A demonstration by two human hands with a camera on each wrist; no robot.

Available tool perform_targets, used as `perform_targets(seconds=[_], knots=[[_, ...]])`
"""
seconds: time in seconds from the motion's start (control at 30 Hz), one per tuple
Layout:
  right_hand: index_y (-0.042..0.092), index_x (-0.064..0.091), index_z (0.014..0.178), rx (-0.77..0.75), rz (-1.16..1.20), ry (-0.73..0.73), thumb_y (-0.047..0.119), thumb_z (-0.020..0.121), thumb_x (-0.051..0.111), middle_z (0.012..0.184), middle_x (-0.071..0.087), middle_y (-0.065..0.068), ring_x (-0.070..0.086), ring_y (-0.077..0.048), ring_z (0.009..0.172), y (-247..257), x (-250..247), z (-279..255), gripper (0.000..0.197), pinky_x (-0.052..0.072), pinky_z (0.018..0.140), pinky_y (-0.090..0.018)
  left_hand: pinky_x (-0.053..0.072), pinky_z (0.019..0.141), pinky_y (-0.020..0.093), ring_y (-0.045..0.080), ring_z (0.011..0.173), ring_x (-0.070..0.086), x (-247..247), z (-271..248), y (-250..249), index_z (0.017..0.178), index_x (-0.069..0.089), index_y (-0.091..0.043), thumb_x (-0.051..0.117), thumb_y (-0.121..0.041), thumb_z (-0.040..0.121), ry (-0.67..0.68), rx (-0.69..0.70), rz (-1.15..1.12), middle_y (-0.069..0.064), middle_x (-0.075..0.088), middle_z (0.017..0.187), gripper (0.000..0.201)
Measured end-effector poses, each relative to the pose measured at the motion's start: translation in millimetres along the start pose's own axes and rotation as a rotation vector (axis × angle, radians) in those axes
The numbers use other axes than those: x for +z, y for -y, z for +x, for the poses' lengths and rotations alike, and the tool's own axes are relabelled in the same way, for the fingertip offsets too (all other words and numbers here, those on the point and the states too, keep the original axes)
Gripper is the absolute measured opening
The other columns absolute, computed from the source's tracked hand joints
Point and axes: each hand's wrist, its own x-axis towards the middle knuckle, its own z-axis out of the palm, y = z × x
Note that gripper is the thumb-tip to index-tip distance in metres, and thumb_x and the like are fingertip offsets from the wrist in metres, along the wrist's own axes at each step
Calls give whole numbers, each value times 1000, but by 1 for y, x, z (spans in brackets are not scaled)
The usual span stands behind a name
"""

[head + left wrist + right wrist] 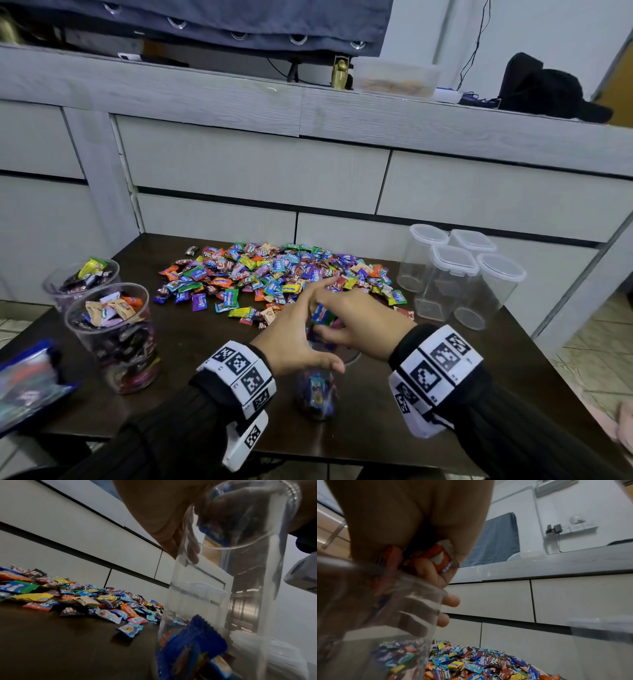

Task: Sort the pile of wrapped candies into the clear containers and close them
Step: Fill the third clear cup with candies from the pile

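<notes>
Lower centre of frame, left hand (295, 342) fingers wrapping clear container (317, 397), right hand (356, 318) fingers pinching wrapped candies (322, 313) over its mouth.

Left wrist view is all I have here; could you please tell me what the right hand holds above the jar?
Observer: The right hand pinches several candies, one orange, over the mouth of the jar.
Operator: Thank you. Are other containers already filled?
Observer: Two cups on the person's left hold candies, with no lids on.
Operator: And are any empty?
Observer: Four lidded containers stand empty on the right.
</notes>
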Motion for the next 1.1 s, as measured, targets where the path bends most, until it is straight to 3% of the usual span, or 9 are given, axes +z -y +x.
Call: perform_targets(seconds=[0.13,0.37,0.47,0.57,0.7,0.8,0.93,1.0,1.1], knots=[[6,49,110,-18,-20,-28,22,92,56,104,61,-12,60,-26,90,2,12,1,25,46,76,-37,26,96,-3,-26,124,33,0,-3,1,138,25,-49,77,-80,41,-8,3,1,-55,38,125,114],[8,56,108,-34,111,-150,26,90,59,104,64,-8,60,-22,91,-2,24,-6,26,43,77,-30,29,96,-2,-18,126,40,3,0,11,139,27,-53,89,-52,50,-2,-11,10,-44,44,130,108],[8,62,101,-95,151,-162,21,85,65,93,68,-4,60,-13,77,-3,21,-6,21,41,68,-23,34,93,1,-14,119,49,1,0,11,135,27,-62,87,-61,46,-8,-15,24,-28,56,125,107],[10,66,95,-124,194,-166,18,81,70,86,68,1,53,-5,65,-2,19,-5,17,40,63,-18,42,94,10,-2,115,57,2,-1,13,135,34,-57,89,-56,42,-40,-2,-12,-9,62,120,107],[11,65,92,-111,229,-160,19,77,73,87,68,0,63,-15,76,-2,16,-4,19,49,71,-31,43,93,9,-4,116,58,4,-4,15,137,38,-43,93,-43,42,-42,5,-71,-16,65,117,110],[9,63,91,-124,245,-179,17,75,75,85,67,0,61,-10,75,-3,17,-4,22,47,69,-21,44,93,11,-4,117,57,3,-5,17,136,37,-45,94,-41,40,-38,-6,-76,-26,61,120,112],[8,68,86,-131,245,-179,15,75,75,83,69,0,61,-9,75,-3,17,-5,15,45,69,-15,44,97,15,-1,119,58,4,-7,23,137,36,-49,95,-42,37,-35,-21,-93,-19,64,120,116],[9,68,90,-141,256,-197,15,76,74,86,70,1,62,-8,77,-4,18,-6,16,45,71,-15,45,99,20,2,121,57,5,-11,28,133,42,-42,96,-39,40,-22,-35,-92,-14,65,122,108],[10,60,98,-100,304,-192,16,82,68,84,68,-1,63,-10,74,-4,22,-9,18,50,68,-22,48,88,14,-1,109,64,7,-17,35,114,59,-39,95,-32,49,9,-63,-65,-18,69,113,75]])
